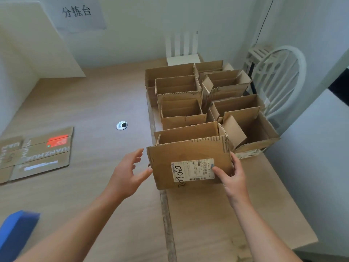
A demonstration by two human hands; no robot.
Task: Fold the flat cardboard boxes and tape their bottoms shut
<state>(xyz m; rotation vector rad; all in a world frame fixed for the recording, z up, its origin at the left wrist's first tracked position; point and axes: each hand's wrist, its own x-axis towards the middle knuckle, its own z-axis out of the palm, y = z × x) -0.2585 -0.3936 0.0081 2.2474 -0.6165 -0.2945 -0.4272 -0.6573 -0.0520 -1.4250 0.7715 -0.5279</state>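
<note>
Holding the brown cardboard box with the white shipping label, the right hand pinches its right-hand corner, thumb flat on the labelled face and fingers wrapped behind the edge. The left hand is spread wide at the box's nine o'clock side, its thumb at or just off the corner; I cannot tell whether it touches. The box sits at the near end of the cluster of open brown cardboard boxes, at the four o'clock part of the pale wood table. Whether it rests down or is slightly raised is unclear.

One-sided support is the main risk, I judge: gripped by a single corner, thin walls could rack out of square or the box could swing. Its bottom is hidden, so any tape there is unverified, and untaped flaps could drop open. Just past its two o'clock corner, a loose bent cardboard flap on the neighbouring box could catch it. The outer boxes sit close to the table's three o'clock edge, beside the white round-backed chair, so a shove might tip one off.

Flat printed cardboard blanks lie at nine o'clock, well apart. A round metal cable grommet sits mid-table, and a blurred blue object is at seven o'clock. A long brown cardboard sheet underlies the cluster.
</note>
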